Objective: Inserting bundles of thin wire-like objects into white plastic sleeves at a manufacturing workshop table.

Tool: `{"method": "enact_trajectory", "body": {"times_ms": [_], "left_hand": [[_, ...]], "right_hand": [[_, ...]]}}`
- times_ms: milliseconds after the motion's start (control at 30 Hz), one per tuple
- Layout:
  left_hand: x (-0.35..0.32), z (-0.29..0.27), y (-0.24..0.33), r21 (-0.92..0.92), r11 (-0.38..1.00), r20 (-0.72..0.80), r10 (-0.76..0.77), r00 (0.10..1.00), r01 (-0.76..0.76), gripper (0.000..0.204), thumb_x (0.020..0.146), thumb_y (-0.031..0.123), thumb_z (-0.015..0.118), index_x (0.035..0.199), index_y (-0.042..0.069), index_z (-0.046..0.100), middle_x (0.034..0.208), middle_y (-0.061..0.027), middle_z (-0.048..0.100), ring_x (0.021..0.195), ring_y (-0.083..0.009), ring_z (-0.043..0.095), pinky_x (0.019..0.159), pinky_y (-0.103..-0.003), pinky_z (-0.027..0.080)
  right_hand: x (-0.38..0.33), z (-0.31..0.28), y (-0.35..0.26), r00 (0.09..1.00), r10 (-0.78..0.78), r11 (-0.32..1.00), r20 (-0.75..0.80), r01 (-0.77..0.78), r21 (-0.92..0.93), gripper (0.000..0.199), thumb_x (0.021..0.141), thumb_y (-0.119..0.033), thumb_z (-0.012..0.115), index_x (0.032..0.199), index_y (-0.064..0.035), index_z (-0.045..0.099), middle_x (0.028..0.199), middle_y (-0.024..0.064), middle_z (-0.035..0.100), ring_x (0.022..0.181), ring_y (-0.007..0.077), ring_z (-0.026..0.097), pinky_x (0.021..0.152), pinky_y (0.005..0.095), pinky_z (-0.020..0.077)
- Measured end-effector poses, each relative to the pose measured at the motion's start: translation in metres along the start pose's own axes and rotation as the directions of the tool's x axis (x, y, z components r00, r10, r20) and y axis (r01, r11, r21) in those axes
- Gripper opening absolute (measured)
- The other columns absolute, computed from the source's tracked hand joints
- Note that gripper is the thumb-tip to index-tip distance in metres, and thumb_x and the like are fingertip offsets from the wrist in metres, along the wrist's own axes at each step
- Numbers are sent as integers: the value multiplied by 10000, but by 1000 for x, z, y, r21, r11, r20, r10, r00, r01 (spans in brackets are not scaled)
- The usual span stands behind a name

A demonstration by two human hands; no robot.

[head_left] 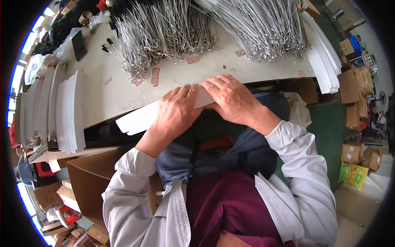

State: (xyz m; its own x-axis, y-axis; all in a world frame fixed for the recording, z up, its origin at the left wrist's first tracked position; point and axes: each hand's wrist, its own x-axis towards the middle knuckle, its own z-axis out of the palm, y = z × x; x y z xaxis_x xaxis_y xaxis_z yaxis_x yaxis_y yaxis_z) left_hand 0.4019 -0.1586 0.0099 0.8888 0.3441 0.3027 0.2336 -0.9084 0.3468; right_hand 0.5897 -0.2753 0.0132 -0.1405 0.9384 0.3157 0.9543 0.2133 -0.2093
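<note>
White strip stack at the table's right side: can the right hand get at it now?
Probably yes: bare tabletop leaves the way free from the right hand to the stack, though that hand grips a white strip.

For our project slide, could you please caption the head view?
Left hand and right hand hold a white strip at the edge of a table, before thin metal rods.

Bright daylight; windows [15, 80] at far left glare white, blue-fringed. Table [103, 99] evenly lit, dark shadow under its near edge. I see wires [177, 33] glinting, hands [176, 108] sharp. Edges bow rimward; corners black.
</note>
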Motion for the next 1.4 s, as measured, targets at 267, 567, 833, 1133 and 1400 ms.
{"method": "enact_trajectory", "body": {"times_ms": [267, 567, 833, 1133, 1400], "left_hand": [[-18, -27, -28, 131, 991, 78, -8, 997, -2, 721, 765, 221, 838, 1361, -35, 525, 1283, -214, 619, 1152, -381, 623, 992, -462, 504], [-9, -17, -30, 94, 996, 77, -4, 997, -3, 680, 767, 205, 829, 1335, -43, 549, 1269, -218, 636, 1170, -397, 626, 1014, -463, 499], [2, -23, -54, 235, 972, -16, -11, 1000, 14, 689, 806, 291, 825, 1342, -48, 554, 1278, -225, 629, 1192, -393, 605, 1033, -461, 479], [19, -5, -65, 131, 991, -59, -27, 998, 34, 595, 850, 325, 792, 1282, -42, 610, 1229, -215, 659, 1143, -395, 625, 994, -472, 501], [-6, 18, -52, 131, 986, -177, -77, 981, 101, 636, 868, 373, 771, 1331, -28, 601, 1317, -225, 638, 1264, -440, 571, 1082, -487, 459]], "right_hand": [[-4, -11, 10, 1000, 12, 998, -1, -12, -58, 661, 795, -184, 823, 1349, 46, 546, 1278, 178, 620, 1173, 347, 589, 1061, 447, 460], [5, 11, 13, 990, -133, 973, -47, 122, -197, 559, 891, -240, 723, 1330, 67, 562, 1231, 183, 628, 1125, 311, 609, 1010, 429, 493], [16, 14, 40, 995, -97, 977, -18, 92, -192, 608, 900, -241, 729, 1401, 31, 519, 1317, 186, 595, 1178, 350, 588, 1051, 447, 474], [24, 20, 63, 989, -92, 985, -112, 74, -158, 529, 901, -233, 720, 1340, 25, 579, 1259, 141, 632, 1145, 301, 597, 1017, 408, 489], [8, 24, 45, 999, -18, 995, -46, 14, -103, 623, 919, -328, 703, 1389, 49, 546, 1373, 181, 585, 1299, 351, 512, 1136, 437, 408]]}}
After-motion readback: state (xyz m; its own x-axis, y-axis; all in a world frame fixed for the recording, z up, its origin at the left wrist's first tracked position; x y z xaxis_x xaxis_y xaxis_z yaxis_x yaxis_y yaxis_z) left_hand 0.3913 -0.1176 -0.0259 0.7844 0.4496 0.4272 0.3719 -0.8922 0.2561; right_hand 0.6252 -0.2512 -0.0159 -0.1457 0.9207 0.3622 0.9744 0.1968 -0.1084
